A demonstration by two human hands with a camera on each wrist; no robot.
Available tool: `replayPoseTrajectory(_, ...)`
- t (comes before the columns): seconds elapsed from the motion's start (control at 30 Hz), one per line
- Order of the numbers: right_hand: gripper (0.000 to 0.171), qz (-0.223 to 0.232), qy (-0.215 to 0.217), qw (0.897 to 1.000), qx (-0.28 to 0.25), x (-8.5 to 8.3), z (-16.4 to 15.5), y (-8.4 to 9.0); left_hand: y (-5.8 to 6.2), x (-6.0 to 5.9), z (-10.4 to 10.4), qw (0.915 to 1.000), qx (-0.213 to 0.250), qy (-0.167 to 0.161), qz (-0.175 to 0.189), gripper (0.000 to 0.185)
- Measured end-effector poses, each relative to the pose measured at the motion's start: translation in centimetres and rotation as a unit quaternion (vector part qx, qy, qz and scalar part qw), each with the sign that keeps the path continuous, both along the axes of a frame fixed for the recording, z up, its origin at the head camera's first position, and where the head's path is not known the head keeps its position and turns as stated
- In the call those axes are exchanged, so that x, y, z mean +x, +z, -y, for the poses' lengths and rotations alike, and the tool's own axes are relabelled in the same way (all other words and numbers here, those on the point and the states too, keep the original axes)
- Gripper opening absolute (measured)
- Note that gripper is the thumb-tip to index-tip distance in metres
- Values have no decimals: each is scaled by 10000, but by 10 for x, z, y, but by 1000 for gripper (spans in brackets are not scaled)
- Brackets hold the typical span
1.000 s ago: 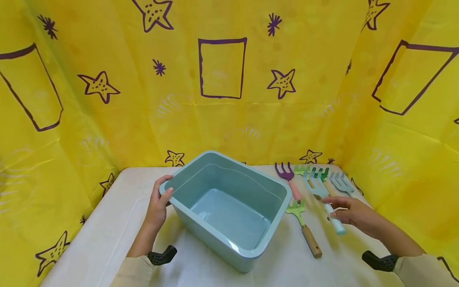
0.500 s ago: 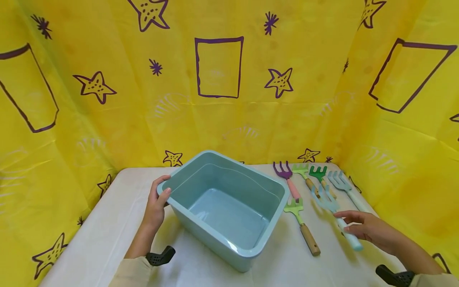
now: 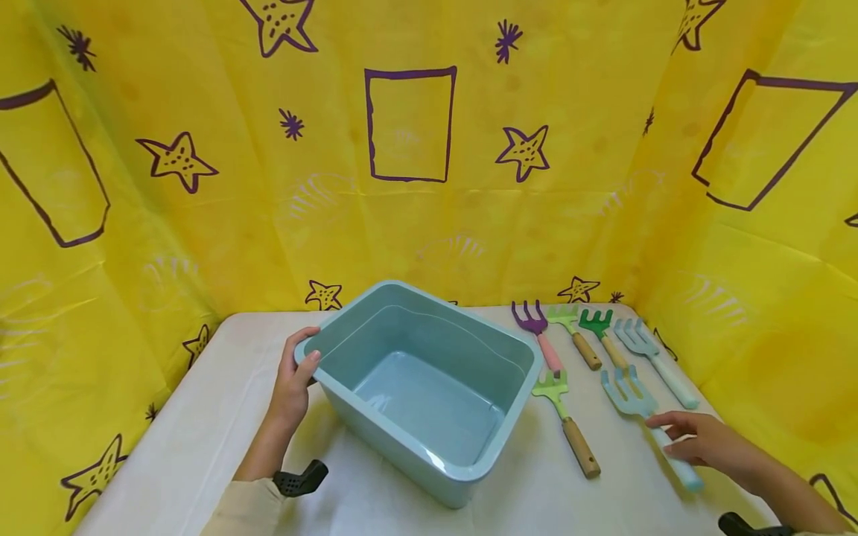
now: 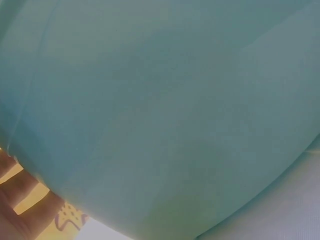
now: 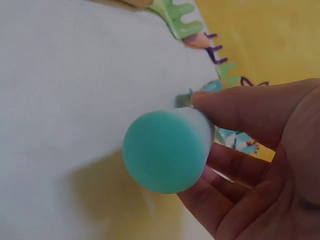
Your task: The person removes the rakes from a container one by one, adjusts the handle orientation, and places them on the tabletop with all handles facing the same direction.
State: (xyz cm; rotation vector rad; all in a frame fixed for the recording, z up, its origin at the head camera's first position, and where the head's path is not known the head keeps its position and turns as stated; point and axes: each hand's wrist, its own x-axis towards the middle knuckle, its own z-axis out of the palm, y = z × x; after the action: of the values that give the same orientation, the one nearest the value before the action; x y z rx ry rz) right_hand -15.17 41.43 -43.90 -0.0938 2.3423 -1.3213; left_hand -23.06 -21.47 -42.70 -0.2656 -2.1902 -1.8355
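At the left corner of a light blue plastic tub (image 3: 402, 454), my left hand (image 3: 290, 391) grips the rim, thumb inside and fingers outside. In the left wrist view the tub wall (image 4: 165, 115) fills most of the picture, with some fingers (image 4: 42, 210) at its edge. My right hand (image 3: 720, 447) pinches the pale blue handle of a hand fork (image 3: 628, 398) between thumb and fingers. Its rounded handle end (image 5: 162, 152) faces the right wrist camera, a shadow falling on the cloth below. Whether its tines touch the table, I cannot tell.
Right of the tub lie a purple fork (image 3: 548, 351) with a pink handle, two light green rakes (image 3: 576, 447) (image 3: 585, 350), a dark green rake (image 3: 611, 348) and another pale blue fork (image 3: 673, 381). A white cloth (image 3: 221, 417) covers the table; yellow sheets (image 3: 415, 238) surround it.
My right hand has carried the pale blue fork right and nearer to me, lower over the table, uncovering the green rakes behind. The left hand and tub stay almost unchanged.
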Motion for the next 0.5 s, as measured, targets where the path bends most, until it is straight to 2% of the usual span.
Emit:
replayPoseTrajectory(0.2, 41, -34, -388, 9990, 227, 4, -2, -4, 0, -3, 0, 10000, -19, -9, 11, 47)
replayPoseTrajectory(0.37, 37, -331, -857, 9927, 779, 2, 4, -8, 1, -3, 4, 9999, -40, 132, 94, 47)
replayPoseTrajectory(0.5, 33, -596, -997, 9857, 1223, 4, 4, -12, 0, -3, 5, 9998, 19, 86, 149, 48)
